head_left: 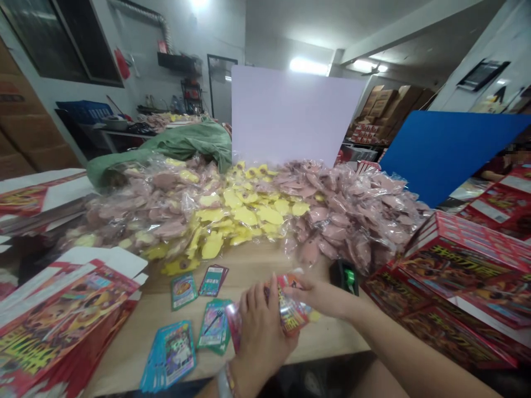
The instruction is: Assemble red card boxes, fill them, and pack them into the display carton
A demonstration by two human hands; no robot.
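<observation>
Red printed card packet [292, 307] gripped over the desk [136, 348], near its front edge: left hand [261, 334] closed around the packet's lower end, right hand [321, 293] pinching its upper edge. Teal trading cards [213, 326] lie loose on the desk; bagged pink and yellow pieces [249, 215] are heaped along its far side.
</observation>
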